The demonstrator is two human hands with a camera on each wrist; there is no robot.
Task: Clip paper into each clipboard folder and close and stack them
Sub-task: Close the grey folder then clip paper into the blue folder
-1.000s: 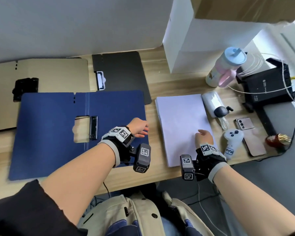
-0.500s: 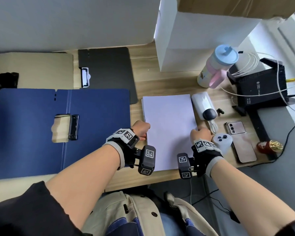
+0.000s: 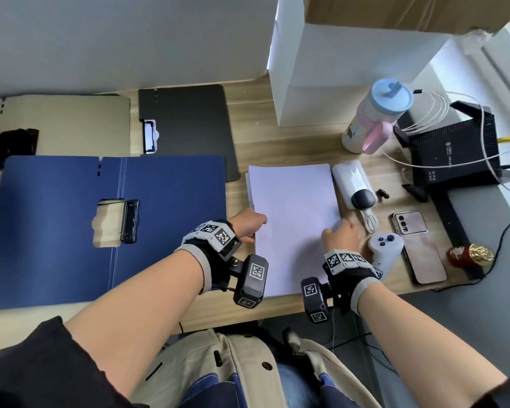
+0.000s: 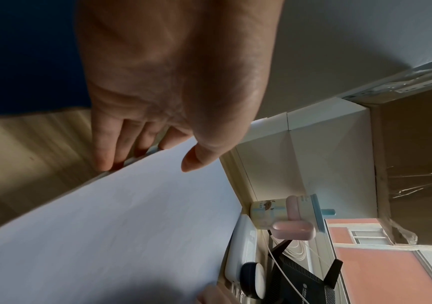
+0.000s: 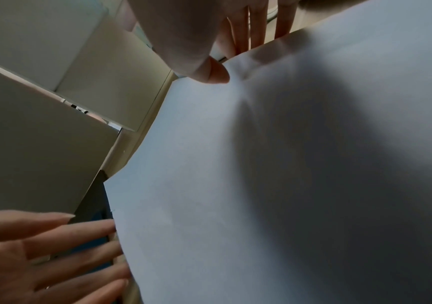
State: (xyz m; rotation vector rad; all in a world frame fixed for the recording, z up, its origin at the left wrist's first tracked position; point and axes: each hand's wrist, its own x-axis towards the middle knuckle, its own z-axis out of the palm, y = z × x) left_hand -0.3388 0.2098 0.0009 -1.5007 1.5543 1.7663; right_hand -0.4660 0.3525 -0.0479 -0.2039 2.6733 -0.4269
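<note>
A stack of white paper (image 3: 292, 219) lies on the desk, right of the open blue clipboard folder (image 3: 56, 231), whose black clip (image 3: 130, 220) sits near its spine. My left hand (image 3: 255, 228) is at the stack's left edge; in the left wrist view the left hand (image 4: 152, 158) has its fingertips tucked under the top paper (image 4: 131, 216) and its thumb on top. My right hand (image 3: 336, 229) pinches the right edge. The right wrist view shows the right hand (image 5: 233, 59) with its thumb pressing a crease into the sheet (image 5: 261, 185).
A black clipboard folder (image 3: 186, 128) and an open tan folder (image 3: 56, 125) lie behind the blue one. Right of the paper are a white case (image 3: 351, 178), a controller (image 3: 384, 248), a phone (image 3: 418, 248), a bottle (image 3: 374, 119) and a router (image 3: 454, 148). A white box (image 3: 336, 69) stands behind.
My left hand left the blue folder and went to the paper's left edge. My right hand slid from the sheet's lower middle to its right edge and pinched it.
</note>
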